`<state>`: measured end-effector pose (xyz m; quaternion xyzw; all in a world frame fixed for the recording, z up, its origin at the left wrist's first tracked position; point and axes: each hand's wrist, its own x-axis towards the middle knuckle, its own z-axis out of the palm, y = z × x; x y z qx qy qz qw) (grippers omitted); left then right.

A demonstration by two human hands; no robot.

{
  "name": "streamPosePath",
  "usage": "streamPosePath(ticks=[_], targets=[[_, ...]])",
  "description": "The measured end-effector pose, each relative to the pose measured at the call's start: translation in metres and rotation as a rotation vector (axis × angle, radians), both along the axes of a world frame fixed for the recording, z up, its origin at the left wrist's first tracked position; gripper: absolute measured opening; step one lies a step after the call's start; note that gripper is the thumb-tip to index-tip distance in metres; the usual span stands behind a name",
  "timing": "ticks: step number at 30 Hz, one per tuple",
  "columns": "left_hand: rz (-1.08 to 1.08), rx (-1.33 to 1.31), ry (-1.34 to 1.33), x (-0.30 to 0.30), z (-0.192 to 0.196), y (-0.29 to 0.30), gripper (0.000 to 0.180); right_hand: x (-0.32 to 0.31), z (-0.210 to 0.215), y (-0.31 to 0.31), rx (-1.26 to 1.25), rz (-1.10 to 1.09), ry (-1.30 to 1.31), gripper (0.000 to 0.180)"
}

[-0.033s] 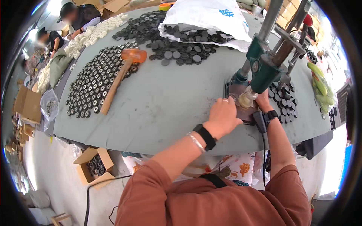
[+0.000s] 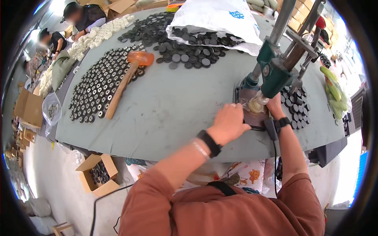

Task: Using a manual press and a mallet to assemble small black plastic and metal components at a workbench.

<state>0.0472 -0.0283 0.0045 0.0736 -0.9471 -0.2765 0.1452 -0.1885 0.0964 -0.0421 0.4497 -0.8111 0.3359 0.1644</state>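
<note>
A green bench press [image 2: 277,76] with steel columns stands at the table's right. Its flat base plate [image 2: 252,118] carries a round, yellowish clear die [image 2: 258,103] under the press head. My left hand [image 2: 229,122] is at the left edge of the base, fingers curled in towards the die and thumb pointing right; anything pinched in it is too hidden to name. On the die's other side is my right hand [image 2: 275,105], its fingertips hidden behind the press. Just beyond it lie several black round caps [image 2: 299,108]. A dark box with a cable [image 2: 271,129] sits by my right wrist.
An orange-headed mallet [image 2: 123,86] lies against rows of black ring-shaped parts [image 2: 96,84]. Black discs [image 2: 189,55] spill from a white sack [image 2: 216,17]. Bagged green vegetables [image 2: 334,92] lie far right. An open carton [image 2: 98,175] stands on the floor. Two people work at the far left.
My left hand and forearm have shifted slightly left, away from the die. My right hand stays beside the press.
</note>
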Motion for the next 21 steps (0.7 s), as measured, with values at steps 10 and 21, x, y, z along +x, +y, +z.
streamPosePath(ticks=[10, 21], targets=[[0.698, -0.298, -0.021, 0.261, -0.026, -0.154, 0.036, 0.204, 0.033, 0.047, -0.015, 0.359, 0.083, 0.020], [0.752, -0.429, 0.108, 0.309, -0.063, -0.183, 0.026, 0.233, 0.012, -0.038, 0.329, 0.550, 0.178, 0.038]])
